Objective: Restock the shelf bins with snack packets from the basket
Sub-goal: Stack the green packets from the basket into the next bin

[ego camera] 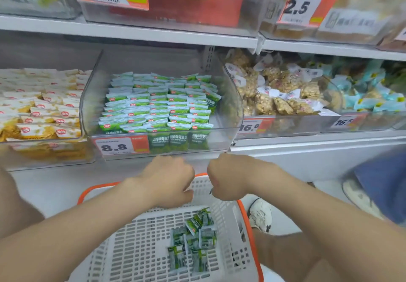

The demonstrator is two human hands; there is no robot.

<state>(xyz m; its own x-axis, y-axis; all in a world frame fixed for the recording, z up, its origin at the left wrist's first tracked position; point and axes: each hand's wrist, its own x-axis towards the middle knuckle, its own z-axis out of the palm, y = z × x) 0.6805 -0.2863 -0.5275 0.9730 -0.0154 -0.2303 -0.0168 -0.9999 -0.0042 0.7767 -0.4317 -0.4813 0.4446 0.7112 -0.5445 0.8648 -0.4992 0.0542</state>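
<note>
Just above the far rim of a white perforated plastic basket with an orange edge (247, 226), both hands are clenched into fists with their backs to the camera. The left hand (169, 180) and the right hand (228, 178) sit side by side, close but apart. Their fingers are tucked under and hidden, so I cannot tell whether either fist encloses anything. A thin dark sliver at the inner heel of the right hand is perhaps a packet corner.

Below the hands and towards the wearer, a loose heap of small green-and-white snack packets (193, 240) lies on the basket floor, on the right hand's side.

Straight beyond the knuckles stands a clear plastic shelf bin (92, 106). It holds tidy overlapping rows of matching green packets (158, 106), which fill its left and middle. On its front, beyond the left hand, is a white and orange price tag reading 8.8 (118, 147).

Further out past the left hand is a neighbouring bin of white and yellow packets (39, 110). Past the right hand lies a bin of clear packets with brown contents (274, 92), then one of pale blue packets (373, 92).

Beneath the right forearm, beside the basket, a white sneaker (260, 214) rests on the floor.
</note>
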